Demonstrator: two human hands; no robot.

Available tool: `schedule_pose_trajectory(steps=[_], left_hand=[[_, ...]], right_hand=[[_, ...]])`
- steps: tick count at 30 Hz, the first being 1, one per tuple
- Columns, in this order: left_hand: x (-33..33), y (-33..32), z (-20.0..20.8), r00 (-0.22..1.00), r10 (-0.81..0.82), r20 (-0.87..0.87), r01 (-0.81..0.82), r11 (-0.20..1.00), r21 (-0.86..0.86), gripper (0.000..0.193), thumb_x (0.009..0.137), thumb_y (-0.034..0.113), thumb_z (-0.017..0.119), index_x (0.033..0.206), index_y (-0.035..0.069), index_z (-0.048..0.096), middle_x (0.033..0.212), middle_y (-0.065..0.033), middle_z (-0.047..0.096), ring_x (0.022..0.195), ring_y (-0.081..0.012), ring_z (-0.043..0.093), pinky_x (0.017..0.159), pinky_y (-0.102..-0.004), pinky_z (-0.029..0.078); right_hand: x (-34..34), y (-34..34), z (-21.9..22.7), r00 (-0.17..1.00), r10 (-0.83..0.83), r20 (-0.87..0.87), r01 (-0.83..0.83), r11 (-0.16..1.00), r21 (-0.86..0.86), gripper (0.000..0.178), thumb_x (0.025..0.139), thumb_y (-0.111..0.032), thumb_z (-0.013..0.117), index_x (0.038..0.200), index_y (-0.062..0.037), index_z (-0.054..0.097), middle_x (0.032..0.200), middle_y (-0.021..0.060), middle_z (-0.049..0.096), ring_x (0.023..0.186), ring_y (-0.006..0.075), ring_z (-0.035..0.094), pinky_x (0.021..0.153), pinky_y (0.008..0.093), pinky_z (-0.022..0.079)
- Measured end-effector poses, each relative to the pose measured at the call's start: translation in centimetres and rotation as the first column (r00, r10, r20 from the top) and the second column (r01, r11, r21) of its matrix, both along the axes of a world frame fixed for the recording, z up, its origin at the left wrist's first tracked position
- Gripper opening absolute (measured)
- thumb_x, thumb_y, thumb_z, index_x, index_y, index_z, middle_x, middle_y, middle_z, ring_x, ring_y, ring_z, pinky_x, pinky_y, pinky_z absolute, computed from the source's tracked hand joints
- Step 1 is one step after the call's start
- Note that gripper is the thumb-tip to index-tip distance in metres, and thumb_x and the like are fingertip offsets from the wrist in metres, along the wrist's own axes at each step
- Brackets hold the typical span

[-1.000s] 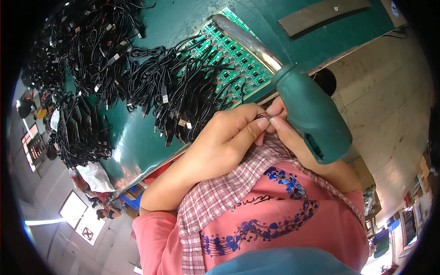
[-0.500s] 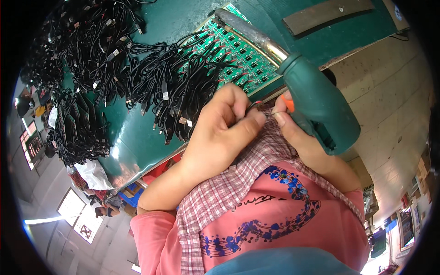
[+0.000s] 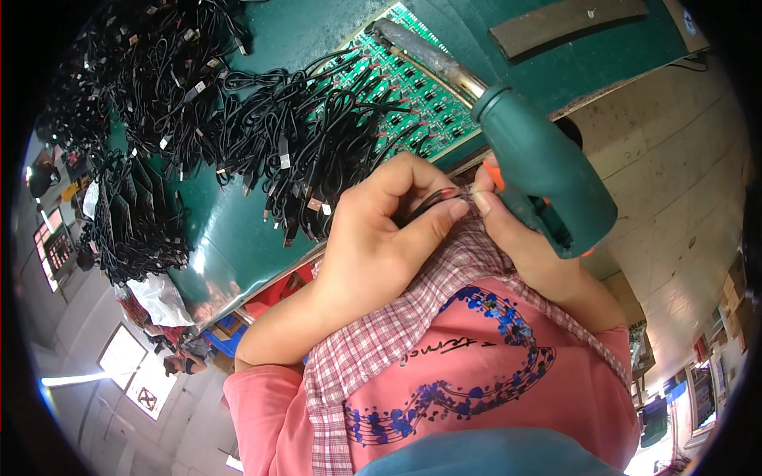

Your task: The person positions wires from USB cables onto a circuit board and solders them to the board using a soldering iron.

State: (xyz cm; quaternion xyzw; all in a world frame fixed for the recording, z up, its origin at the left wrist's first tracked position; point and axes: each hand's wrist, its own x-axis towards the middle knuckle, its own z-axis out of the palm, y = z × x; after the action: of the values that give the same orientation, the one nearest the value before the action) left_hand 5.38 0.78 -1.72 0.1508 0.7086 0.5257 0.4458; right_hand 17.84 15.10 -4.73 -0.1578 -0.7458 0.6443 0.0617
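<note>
My left hand [image 3: 373, 230] is closed, thumb and forefinger pinching a black cable [image 3: 432, 198] near its end, where thin red and dark wires come out. My right hand [image 3: 528, 242] holds a green soldering gun [image 3: 548, 163] with an orange trigger, its body hiding part of the hand. The right thumb and a finger meet at the wire tips, close beside the left fingertips. The gun's metal barrel [image 3: 429, 57] points up and left, over a green circuit board panel [image 3: 444, 119] with several red and black wires on it.
Bundles of black USB cables [image 3: 294, 143] lie across the green table [image 3: 218, 262] from the panel leftward. More cable bundles [image 3: 139, 226] sit at the left edge by a white plastic bag [image 3: 159, 300]. A dark flat bar [image 3: 567, 25] lies at the far right.
The soldering gun has shifted slightly left and up. My left hand has turned a little, and the red and dark wires between my fingers show more plainly.
</note>
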Motion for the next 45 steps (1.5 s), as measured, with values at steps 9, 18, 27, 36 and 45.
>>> schedule_pose_trajectory(steps=[9,18,27,36,45], left_hand=[[0.9,0.5,0.5,0.995,0.098,-0.016,-0.099,0.986,-0.137,0.011,0.089,0.005,0.068,0.088,-0.002,0.060,0.074,-0.0050,0.063,0.069,-0.0064,0.056,0.062,-0.0238,0.047],[0.6,0.0,0.3,0.985,0.143,-0.096,-0.155,0.980,-0.128,0.010,0.089,0.004,0.067,0.086,-0.002,0.058,0.071,-0.0057,0.064,0.064,-0.0077,0.058,0.059,-0.0251,0.048],[-2.9,0.1,-1.9,0.779,-0.224,-0.586,-0.032,0.919,-0.394,0.017,0.090,0.010,0.065,0.084,-0.005,0.060,0.062,-0.0127,0.063,0.055,-0.0172,0.063,0.052,-0.0308,0.046],[-3.6,0.0,-2.5,0.819,-0.178,-0.545,-0.033,0.935,-0.354,0.018,0.086,0.008,0.065,0.078,-0.004,0.054,0.065,-0.0229,0.062,0.062,-0.0410,0.064,0.056,-0.0467,0.050],[-3.5,0.3,-2.3,0.803,-0.214,-0.557,-0.029,0.918,-0.395,0.019,0.086,0.007,0.066,0.077,-0.004,0.053,0.065,-0.0227,0.062,0.062,-0.0412,0.064,0.056,-0.0465,0.050]], right_hand=[[-0.6,-1.5,-1.2,0.961,-0.271,-0.061,0.225,0.888,-0.401,0.012,0.090,0.003,0.063,0.101,0.0005,0.062,0.089,0.0042,0.062,0.078,0.0109,0.058,0.067,0.0258,0.048],[-1.7,-1.6,-1.1,0.993,-0.087,-0.085,0.084,0.995,-0.046,0.032,0.089,0.008,0.060,0.118,-0.0008,0.053,0.092,0.0035,0.059,0.080,0.0071,0.054,0.071,0.0223,0.046],[-0.2,-0.1,0.2,0.992,0.010,0.123,0.005,0.993,-0.115,0.011,0.092,0.001,0.057,0.102,-0.0003,0.057,0.086,0.0037,0.060,0.072,0.0074,0.054,0.066,0.0217,0.046],[4.0,0.4,2.0,0.920,0.084,0.383,-0.134,0.985,0.106,0.021,0.079,0.000,0.067,0.098,-0.0079,0.068,0.095,0.0114,0.069,0.079,0.0248,0.062,0.072,0.0357,0.052],[6.2,0.2,0.7,0.885,0.149,0.441,-0.271,0.935,0.229,0.022,0.085,0.007,0.055,0.106,0.0011,0.060,0.091,0.0059,0.064,0.078,0.0129,0.056,0.072,0.0263,0.045]])
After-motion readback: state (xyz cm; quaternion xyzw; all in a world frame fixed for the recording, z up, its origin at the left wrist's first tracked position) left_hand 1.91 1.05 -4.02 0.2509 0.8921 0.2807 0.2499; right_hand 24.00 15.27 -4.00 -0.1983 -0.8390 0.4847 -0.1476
